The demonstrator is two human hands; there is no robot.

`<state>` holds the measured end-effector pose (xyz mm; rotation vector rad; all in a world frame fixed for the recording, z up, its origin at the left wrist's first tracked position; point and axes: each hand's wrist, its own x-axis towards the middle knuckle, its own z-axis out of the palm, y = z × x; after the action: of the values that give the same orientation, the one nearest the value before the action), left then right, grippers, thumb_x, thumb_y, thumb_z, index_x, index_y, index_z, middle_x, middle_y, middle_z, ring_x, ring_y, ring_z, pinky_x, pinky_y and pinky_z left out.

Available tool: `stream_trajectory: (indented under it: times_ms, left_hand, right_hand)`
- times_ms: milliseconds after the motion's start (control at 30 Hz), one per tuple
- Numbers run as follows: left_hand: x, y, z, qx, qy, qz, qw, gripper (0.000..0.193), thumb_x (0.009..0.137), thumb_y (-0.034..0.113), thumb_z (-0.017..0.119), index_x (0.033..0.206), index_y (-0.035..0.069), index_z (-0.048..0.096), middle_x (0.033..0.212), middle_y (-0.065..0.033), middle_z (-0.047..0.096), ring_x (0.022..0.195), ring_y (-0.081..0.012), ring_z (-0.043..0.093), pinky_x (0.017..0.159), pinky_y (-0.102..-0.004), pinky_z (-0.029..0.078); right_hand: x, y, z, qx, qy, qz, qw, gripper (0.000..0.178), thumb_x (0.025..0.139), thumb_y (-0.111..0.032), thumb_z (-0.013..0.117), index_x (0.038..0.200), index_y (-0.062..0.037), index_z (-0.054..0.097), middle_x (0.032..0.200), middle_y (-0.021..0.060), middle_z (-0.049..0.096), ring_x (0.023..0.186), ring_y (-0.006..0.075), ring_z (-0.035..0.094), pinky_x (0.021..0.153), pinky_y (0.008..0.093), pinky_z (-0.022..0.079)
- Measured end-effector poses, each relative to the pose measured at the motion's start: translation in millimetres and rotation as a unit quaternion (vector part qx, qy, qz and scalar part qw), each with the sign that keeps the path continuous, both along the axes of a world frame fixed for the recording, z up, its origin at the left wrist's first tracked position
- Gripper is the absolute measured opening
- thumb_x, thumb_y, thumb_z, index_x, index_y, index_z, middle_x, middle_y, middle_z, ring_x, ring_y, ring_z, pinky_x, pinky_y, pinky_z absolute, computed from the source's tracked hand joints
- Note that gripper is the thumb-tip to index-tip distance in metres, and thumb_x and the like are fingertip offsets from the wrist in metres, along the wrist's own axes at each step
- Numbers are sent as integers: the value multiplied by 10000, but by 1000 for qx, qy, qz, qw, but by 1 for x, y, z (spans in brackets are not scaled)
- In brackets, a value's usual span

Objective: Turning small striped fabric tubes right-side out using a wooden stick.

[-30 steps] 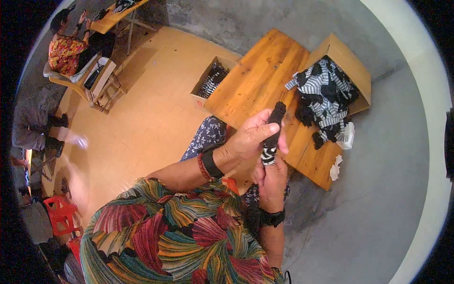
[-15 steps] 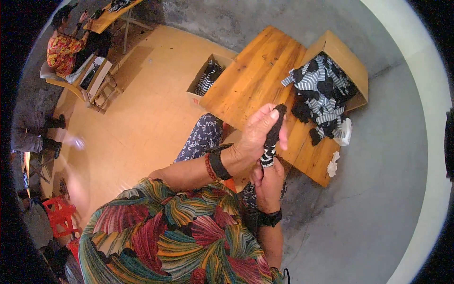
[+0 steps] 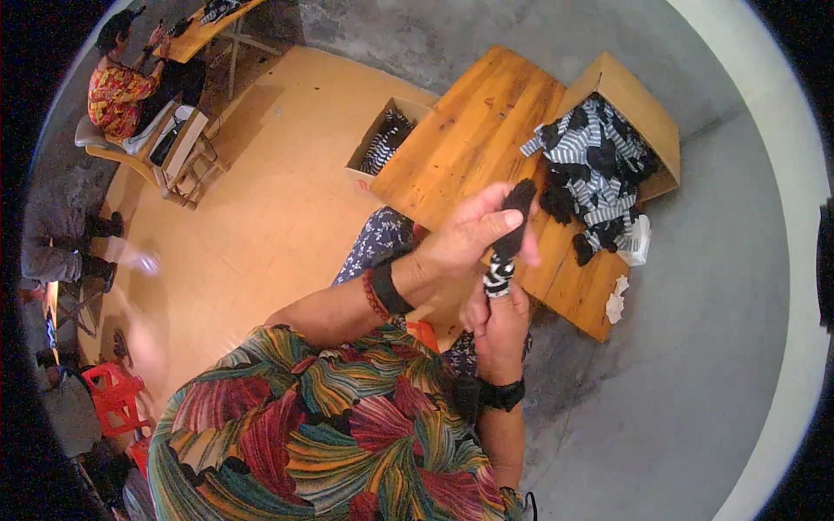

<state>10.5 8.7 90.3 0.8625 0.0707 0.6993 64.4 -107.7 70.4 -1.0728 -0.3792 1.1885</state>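
Head view shows both hands raised over a wooden table [image 3: 469, 148], working one sock [image 3: 507, 234] between them. Left hand [image 3: 473, 233] comes in from about 8 o'clock, its fingers wrapped around the black upper part of the sock, thumb pressed along the side. Right hand [image 3: 497, 317] sits directly below, at 6 o'clock from the left, fingers clenched on the black-and-white striped lower end. Held this way the sock stands nearly upright, its dark tip pointing toward 12 o'clock, just in front of the table's near edge. At 2 o'clock from the hands a pile of socks [image 3: 595, 161], striped and black, spills out of an open cardboard box [image 3: 638, 91] onto the tabletop. A few white scraps [image 3: 618, 300] lie at the table's 4 o'clock corner. At 11 o'clock, against the table's far-left side, a second box [image 3: 375, 139] on the floor holds more striped socks. Far off at 10 o'clock another person [image 3: 122, 91] sits on a chair beside a second table [image 3: 208, 22], well apart from the hands.
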Motion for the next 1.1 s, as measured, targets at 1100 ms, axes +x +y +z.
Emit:
stream_trajectory:
  times_ms: [1100]
  left_hand:
    - [-10, 29, -25, 17, 216, 57, 975, 217, 786, 234, 594, 705, 33, 594, 644, -24, 574, 619, -102, 543, 596, -241, 434]
  right_hand:
    - [63, -28, -13, -94, -373, 102, 917, 300, 866, -239, 450, 815, 27, 578, 694, 49, 596, 512, 36, 428, 475, 182, 340]
